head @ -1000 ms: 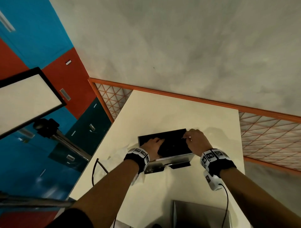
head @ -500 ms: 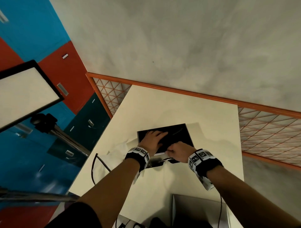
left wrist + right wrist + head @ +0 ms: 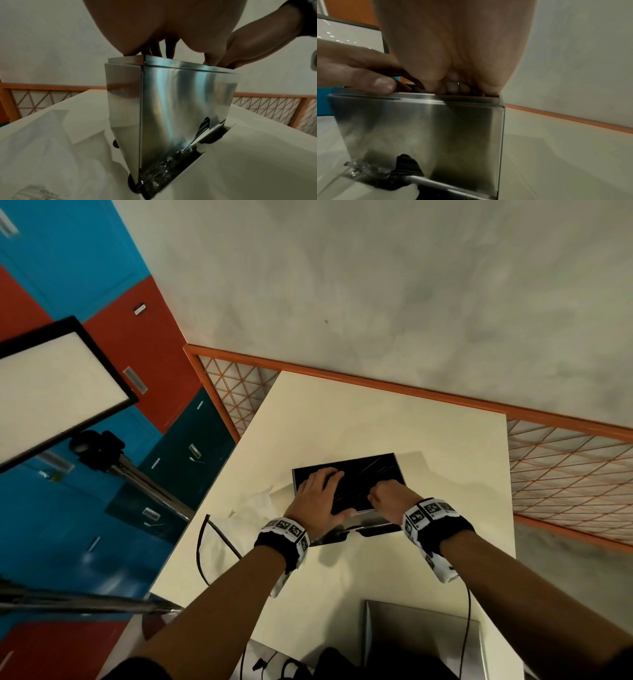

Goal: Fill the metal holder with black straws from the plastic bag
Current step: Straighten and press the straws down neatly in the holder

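The metal holder (image 3: 363,522) stands mid-table, its open top packed with black straws (image 3: 373,470). My left hand (image 3: 318,491) lies flat on the straws at the left, fingers spread, thumb by the near rim. My right hand (image 3: 390,496) sits on the near right of the top with fingers curled under; nothing shows in its grip. The wrist views show the holder's steel front (image 3: 171,101) (image 3: 419,128) and straws in the bottom slot (image 3: 204,125) (image 3: 406,163). The crumpled plastic bag (image 3: 253,505) (image 3: 42,148) lies just left of the holder.
A cream table (image 3: 342,422) carries everything. A grey metal box (image 3: 421,642) sits at the near edge, a black cable (image 3: 205,542) loops at the left edge. Orange lattice railing (image 3: 565,467) runs behind and right. A light panel on a stand (image 3: 51,381) is at the left.
My right hand came from the holder's far right corner back to its near edge and curled up there. The left hand has stayed flat on the straws.
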The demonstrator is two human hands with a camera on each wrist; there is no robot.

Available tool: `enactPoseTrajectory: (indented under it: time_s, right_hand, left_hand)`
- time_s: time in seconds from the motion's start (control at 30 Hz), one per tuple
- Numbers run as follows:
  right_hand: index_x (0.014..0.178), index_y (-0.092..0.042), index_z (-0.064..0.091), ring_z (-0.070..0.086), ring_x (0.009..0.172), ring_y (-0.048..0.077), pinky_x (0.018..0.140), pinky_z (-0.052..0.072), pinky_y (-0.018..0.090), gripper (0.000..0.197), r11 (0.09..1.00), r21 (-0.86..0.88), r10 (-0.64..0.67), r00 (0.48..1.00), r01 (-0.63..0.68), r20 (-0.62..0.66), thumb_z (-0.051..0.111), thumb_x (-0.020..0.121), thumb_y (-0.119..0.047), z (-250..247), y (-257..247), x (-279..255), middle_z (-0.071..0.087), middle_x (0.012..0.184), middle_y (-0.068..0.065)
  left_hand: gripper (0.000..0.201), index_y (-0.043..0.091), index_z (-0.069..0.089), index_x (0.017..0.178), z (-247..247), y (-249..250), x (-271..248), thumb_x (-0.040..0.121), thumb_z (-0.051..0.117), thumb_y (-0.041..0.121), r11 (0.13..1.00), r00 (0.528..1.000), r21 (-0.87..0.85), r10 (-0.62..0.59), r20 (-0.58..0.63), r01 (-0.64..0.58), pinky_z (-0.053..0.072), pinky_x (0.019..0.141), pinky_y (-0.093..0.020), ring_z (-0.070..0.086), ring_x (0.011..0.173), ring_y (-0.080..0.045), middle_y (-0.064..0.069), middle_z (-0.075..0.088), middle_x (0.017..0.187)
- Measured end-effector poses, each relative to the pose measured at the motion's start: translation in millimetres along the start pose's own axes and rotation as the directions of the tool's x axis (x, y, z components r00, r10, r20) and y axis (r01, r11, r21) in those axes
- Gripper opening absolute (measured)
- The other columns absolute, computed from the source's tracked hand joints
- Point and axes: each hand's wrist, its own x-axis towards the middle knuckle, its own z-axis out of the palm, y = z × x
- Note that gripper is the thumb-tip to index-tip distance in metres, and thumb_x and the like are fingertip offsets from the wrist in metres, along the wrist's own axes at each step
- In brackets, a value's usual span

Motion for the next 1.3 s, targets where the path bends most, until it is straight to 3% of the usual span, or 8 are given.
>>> enactPoseTrajectory:
  time_s: [0.17,0.3,0.43,0.67,0.8,0.87,1.13,1.3]
  right_hand:
    - [0.096,-0.006,0.068,0.062,0.077,0.028,0.074,0.051,0.035,0.031,0.990,-0.132,0.073,0.990,-0.058,0.118,0.047,0.097,-0.027,-6.3,-11.6,13.8,0.069,0.091,0.014]
    - [0.078,-0.020,0.063,0.061,0.069,0.022,0.075,0.054,0.036,0.029,0.980,-0.186,0.108,0.978,-0.074,0.178,0.048,0.091,-0.042,-4.4,-14.9,22.0,0.065,0.074,0.002]
    - [0.065,-0.027,0.056,0.064,0.070,0.020,0.078,0.054,0.035,0.037,0.976,-0.192,0.143,0.969,-0.105,0.200,0.043,0.072,-0.061,1.0,-10.2,24.3,0.063,0.066,-0.005]
    - [0.101,-0.012,0.069,0.063,0.094,0.027,0.086,0.048,0.033,0.046,0.977,-0.187,0.149,0.952,-0.100,0.267,0.046,0.093,-0.051,18.1,-17.2,3.5,0.070,0.102,0.009]
    - [0.104,-0.010,0.066,0.058,0.084,0.027,0.076,0.047,0.034,0.049,0.963,-0.263,0.124,0.966,-0.061,0.228,0.037,0.098,-0.048,30.4,-15.0,-7.9,0.070,0.104,0.012]
    - [0.110,-0.010,0.064,0.060,0.095,0.029,0.079,0.044,0.035,0.048,0.964,-0.255,0.136,0.966,-0.077,0.222,0.036,0.100,-0.047,37.3,-12.9,-12.5,0.067,0.108,0.011]
    - [0.132,-0.020,0.057,0.058,0.112,0.025,0.087,0.038,0.028,0.078,0.972,-0.204,0.166,0.953,-0.115,0.253,0.046,0.081,-0.077,42.3,-7.2,-6.8,0.063,0.127,0.009]
    - [0.116,-0.021,0.066,0.059,0.094,0.022,0.085,0.043,0.028,0.075,0.978,-0.197,0.122,0.962,-0.074,0.244,0.051,0.072,-0.081,36.1,-6.6,0.6,0.070,0.108,0.006]
  left_hand:
    - [0.112,0.019,0.008,0.161,6.1,1.2,9.2,0.078,0.058,0.076,0.996,0.980,0.085,-0.019,0.196,0.003,0.008,0.125,-0.051,0.009,0.153,-0.022,-0.002,0.013,0.165]
    - [0.118,0.019,0.004,0.161,11.6,6.3,12.0,0.074,0.063,0.073,0.990,0.973,0.140,-0.058,0.224,0.027,0.007,0.125,-0.052,0.006,0.154,-0.022,-0.002,0.010,0.166]
    - [0.116,0.018,0.006,0.161,14.7,9.0,4.0,0.075,0.064,0.069,0.988,0.984,0.152,-0.042,0.172,0.016,0.009,0.125,-0.054,0.007,0.154,-0.021,-0.001,0.012,0.166]
    - [0.108,0.015,0.012,0.160,24.7,21.5,-21.3,0.079,0.061,0.065,0.982,0.996,0.187,0.005,0.086,-0.021,0.013,0.124,-0.056,0.013,0.154,-0.023,-0.005,0.015,0.166]
    - [0.105,0.013,0.018,0.159,30.0,27.0,-31.8,0.077,0.064,0.058,0.980,0.999,0.195,0.029,0.039,-0.036,0.019,0.121,-0.058,0.018,0.153,-0.025,-0.007,0.021,0.165]
    - [0.102,0.012,0.019,0.159,30.7,28.9,-34.3,0.078,0.062,0.056,0.980,0.999,0.196,0.033,0.030,-0.038,0.020,0.121,-0.059,0.019,0.153,-0.025,-0.008,0.023,0.164]
    - [0.098,0.010,0.023,0.158,35.0,35.6,-44.3,0.077,0.065,0.046,0.976,0.998,0.213,0.042,0.044,-0.050,0.023,0.118,-0.060,0.021,0.152,-0.026,-0.010,0.027,0.162]
    - [0.097,0.010,0.026,0.157,29.4,31.5,-37.4,0.077,0.060,0.053,0.984,0.999,0.170,0.041,0.034,-0.046,0.024,0.119,-0.059,0.023,0.151,-0.024,-0.008,0.031,0.160]
